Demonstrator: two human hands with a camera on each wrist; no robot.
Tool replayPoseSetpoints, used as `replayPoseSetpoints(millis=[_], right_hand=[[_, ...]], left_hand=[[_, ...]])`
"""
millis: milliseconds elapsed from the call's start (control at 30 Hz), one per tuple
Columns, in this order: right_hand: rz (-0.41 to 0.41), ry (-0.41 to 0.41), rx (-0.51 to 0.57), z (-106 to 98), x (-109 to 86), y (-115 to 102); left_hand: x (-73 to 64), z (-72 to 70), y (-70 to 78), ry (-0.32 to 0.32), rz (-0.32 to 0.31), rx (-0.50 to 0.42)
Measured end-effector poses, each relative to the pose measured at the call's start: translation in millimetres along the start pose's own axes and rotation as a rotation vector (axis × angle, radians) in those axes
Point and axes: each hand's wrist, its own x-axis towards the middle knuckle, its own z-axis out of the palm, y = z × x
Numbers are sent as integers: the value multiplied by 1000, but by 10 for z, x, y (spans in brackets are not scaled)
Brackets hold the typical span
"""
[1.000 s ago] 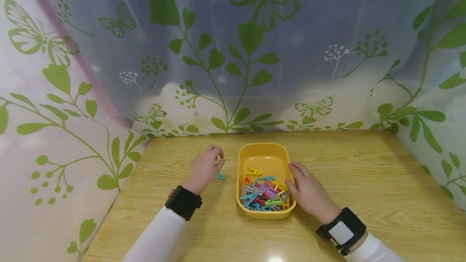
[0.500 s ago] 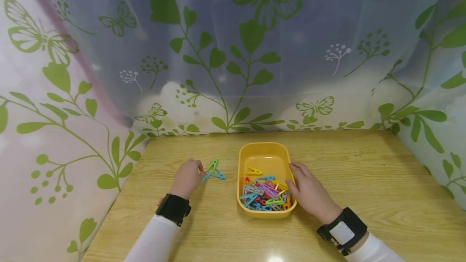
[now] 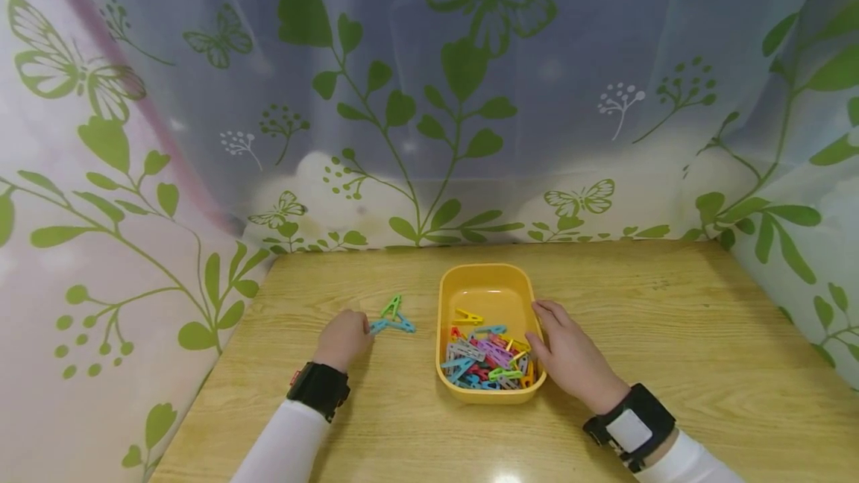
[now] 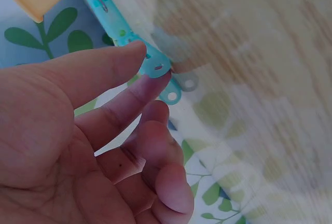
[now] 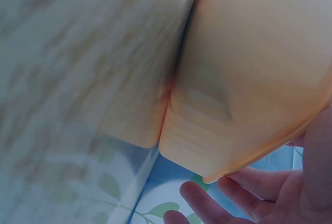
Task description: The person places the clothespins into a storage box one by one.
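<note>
My left hand (image 3: 344, 339) is left of the yellow plastic box, and its thumb and index finger pinch the handle end of a blue clothespin (image 4: 111, 19) low over the table. Touching or close to that one in the head view are a second blue clothespin (image 3: 405, 324) and a green clothespin (image 3: 391, 307). My right hand (image 3: 570, 352) grips the right rim of the yellow box (image 3: 488, 396), thumb over the edge and fingertips along the outside. Inside the box, a heap of multicoloured clothespins (image 3: 493, 352) fills the near half, with a yellow clothespin (image 3: 468, 317) farther back.
The wood-grain table (image 3: 644, 304) runs back to a curtain (image 3: 429, 133) printed with green leaves and butterflies. More of this cloth hangs at both sides. Each wrist carries a black strap (image 3: 318, 391).
My left hand has moved left and toward me, uncovering the green clothespin and the blue ones beside it. It now pinches the leftmost blue clothespin. The right hand stays at the box.
</note>
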Motion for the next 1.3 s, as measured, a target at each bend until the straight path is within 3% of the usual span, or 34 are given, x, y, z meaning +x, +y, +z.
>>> replayPoseSetpoints(millis=[367, 533, 633, 767, 867, 1033, 1300], right_hand=[[-4, 8, 8, -2, -9, -14], [-4, 5, 10, 9, -10, -6], [-2, 3, 10, 11, -7, -1], [5, 0, 10, 11, -3, 7], [9, -3, 9, 12, 0, 10], [2, 5, 7, 14, 3, 20], [-17, 17, 9, 19, 2, 28]], left_hand=[[17, 40, -47, 14, 6, -14], [22, -12, -39, 120, 43, -17], [5, -103, 53, 193, 73, -24], [-49, -241, 287, 265, 117, -25], [-111, -299, 513, 279, 168, -44], [-225, -269, 946, 234, 282, -87], [-443, -126, 1521, 153, 486, -39]])
